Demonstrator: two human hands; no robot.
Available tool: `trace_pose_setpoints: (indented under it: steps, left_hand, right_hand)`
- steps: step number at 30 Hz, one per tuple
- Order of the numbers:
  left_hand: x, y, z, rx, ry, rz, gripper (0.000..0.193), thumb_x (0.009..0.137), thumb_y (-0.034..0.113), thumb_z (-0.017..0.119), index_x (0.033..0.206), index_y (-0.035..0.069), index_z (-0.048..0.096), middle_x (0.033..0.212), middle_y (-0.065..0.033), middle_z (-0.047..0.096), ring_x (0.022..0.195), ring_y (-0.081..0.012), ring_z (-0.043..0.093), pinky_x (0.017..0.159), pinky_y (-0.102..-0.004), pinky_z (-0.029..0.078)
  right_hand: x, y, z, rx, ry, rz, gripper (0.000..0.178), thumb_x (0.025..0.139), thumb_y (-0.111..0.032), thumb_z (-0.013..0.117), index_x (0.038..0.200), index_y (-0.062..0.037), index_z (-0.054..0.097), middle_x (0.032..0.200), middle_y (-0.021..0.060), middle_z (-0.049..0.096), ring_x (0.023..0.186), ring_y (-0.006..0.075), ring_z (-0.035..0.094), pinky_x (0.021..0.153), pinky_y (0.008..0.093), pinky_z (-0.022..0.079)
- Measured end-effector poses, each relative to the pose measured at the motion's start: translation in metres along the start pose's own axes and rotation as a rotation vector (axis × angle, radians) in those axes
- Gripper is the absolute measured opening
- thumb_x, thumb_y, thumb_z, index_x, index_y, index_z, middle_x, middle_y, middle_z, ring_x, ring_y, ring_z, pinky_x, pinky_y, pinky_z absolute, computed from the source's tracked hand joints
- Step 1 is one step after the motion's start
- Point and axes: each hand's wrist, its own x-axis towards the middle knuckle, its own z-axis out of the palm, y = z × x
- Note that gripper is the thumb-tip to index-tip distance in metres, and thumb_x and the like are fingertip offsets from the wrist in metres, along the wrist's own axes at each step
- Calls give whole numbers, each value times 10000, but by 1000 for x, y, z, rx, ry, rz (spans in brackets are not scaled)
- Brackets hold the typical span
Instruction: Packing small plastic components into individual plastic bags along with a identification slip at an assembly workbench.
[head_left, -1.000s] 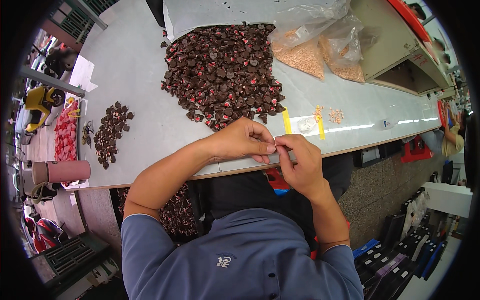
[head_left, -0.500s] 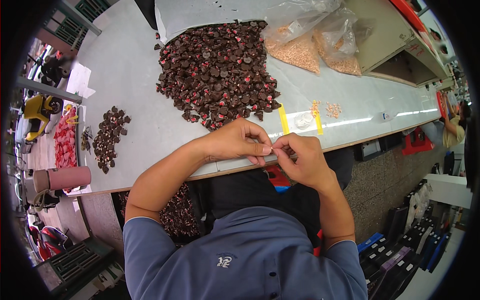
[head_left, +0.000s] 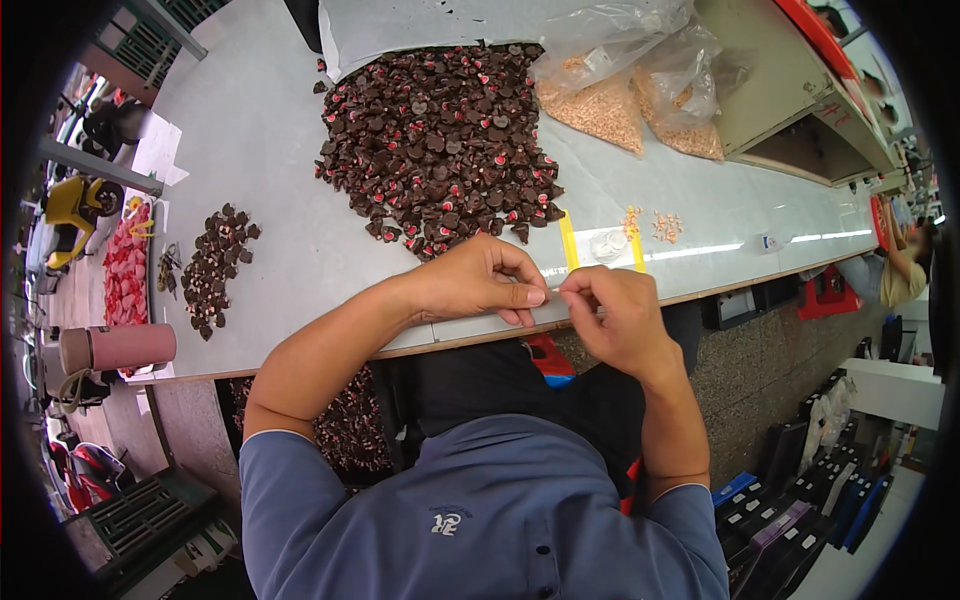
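My left hand (head_left: 485, 281) is pinched at the table's front edge, thumb against the fingers, on something too small to make out. A little to its right, my right hand (head_left: 618, 312) also pinches with thumb and forefinger, and what it holds cannot be made out. A narrow gap lies between the two sets of fingertips. Beyond my hands spreads a large heap of small dark brown pieces (head_left: 440, 140), some with red faces. A clear round dish (head_left: 607, 243) sits between yellow tape strips, with small orange-pink bits (head_left: 667, 226) to its right.
A smaller pile of brown pieces (head_left: 218, 265) lies at the left. Two clear bags of tan bits (head_left: 600, 108) stand at the back, beside a greenish box (head_left: 800, 100). A pink bottle (head_left: 130, 347) and a tray of red pieces (head_left: 127, 265) are at far left.
My right hand has drawn slightly to the right, so its fingertips have parted from those of my left hand. The left hand keeps its pinch in nearly the same place.
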Motion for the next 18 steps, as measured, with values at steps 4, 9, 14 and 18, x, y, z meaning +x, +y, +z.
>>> trace_pose_setpoints:
  steps: [4,9,14,18]
  left_hand:
    - [0,2,1,-12,27,24,239,903,124,707,1078,-33,667,1019,-97,689,881,-173,709,733,-260,568]
    - [-2,-1,-3,-21,30,50,257,897,111,710,1105,-31,661,1065,-105,683,884,-177,710,729,-260,565]
    - [-3,1,-3,-9,35,55,271,888,102,716,1117,-30,660,1104,-122,679,865,-176,708,714,-262,562]
    - [-1,1,-2,-36,24,50,284,883,98,717,1129,-32,658,1105,-130,682,829,-172,701,707,-268,561]
  right_hand:
    - [6,4,-31,-103,9,38,105,798,38,681,861,-17,618,689,91,642,573,236,643,525,312,490]
    - [21,15,-60,-468,-136,27,102,808,-31,670,868,-52,590,713,118,642,623,312,634,566,388,491]
    - [27,21,-58,-623,-231,32,92,823,-68,650,862,-59,566,718,117,635,645,325,630,584,410,485]
    - [29,23,-58,-675,-272,36,83,833,-76,643,854,-56,565,717,120,635,639,330,625,581,415,483]
